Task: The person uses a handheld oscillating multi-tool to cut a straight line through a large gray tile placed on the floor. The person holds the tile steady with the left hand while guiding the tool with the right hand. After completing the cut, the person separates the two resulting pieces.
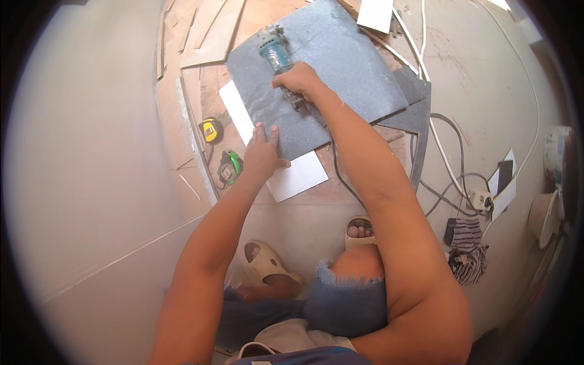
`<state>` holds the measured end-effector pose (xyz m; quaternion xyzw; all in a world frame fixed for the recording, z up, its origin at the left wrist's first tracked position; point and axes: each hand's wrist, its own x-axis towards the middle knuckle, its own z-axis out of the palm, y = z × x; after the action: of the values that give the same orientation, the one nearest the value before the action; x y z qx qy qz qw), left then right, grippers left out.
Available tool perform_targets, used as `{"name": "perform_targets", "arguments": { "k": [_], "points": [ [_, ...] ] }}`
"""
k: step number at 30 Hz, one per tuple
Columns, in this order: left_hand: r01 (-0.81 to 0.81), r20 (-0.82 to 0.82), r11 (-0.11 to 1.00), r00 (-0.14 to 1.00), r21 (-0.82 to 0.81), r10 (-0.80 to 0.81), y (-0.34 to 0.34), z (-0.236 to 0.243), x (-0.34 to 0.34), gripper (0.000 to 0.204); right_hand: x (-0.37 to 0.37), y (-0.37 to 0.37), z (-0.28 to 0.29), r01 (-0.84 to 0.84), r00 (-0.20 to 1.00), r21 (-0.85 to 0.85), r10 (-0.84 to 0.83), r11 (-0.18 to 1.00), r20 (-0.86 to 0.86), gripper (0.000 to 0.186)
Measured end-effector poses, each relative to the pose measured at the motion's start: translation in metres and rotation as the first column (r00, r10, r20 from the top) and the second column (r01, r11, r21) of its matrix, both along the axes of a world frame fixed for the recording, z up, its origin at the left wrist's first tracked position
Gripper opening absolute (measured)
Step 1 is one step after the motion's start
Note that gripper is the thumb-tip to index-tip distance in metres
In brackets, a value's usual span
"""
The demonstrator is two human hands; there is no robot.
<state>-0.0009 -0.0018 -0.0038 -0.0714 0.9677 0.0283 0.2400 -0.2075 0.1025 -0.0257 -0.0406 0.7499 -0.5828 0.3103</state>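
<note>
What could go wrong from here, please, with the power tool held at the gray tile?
The right hand alone grips the teal power tool, so a kick might carry it toward the left hand, which is on the near-left part of the gray tile. The dark cord runs past the tile's near edge and could snag. Open sandals leave toes bare, so falling chips might hurt them.

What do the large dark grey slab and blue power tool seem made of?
Large dark grey slab: perhaps ceramic or stone; mottled, low-sheen face, straight edges. Blue power tool: probably plastic, its coloured casing slightly shiny; grey head looks metallic.
</note>
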Motion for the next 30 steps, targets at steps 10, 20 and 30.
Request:
{"name": "perform_targets", "arguments": {
  "k": [10, 20, 30],
  "points": [
    [0.033, -0.028, 0.999, 0.999, 0.018, -0.033, 0.002, 0.001, 0.0, 0.111, 0.003, 0.008, 0.003, 0.009, 1.0, 0.037, -0.009, 0.999, -0.019, 0.057],
    [0.021, -0.008, 1.0, 1.0, 0.004, -0.021, 0.0, -0.003, -0.001, 0.111, 0.001, 0.01, -0.003, -0.015, 0.996, -0.037, 0.018, 0.999, 0.086, 0.042],
    [-0.01, -0.075, 0.999, 0.997, 0.035, 0.012, -0.002, -0.011, 0.006, 0.11, 0.012, 0.015, 0.014, -0.047, 0.993, -0.069, 0.054, 0.997, 0.102, 0.044]
  ]
}}
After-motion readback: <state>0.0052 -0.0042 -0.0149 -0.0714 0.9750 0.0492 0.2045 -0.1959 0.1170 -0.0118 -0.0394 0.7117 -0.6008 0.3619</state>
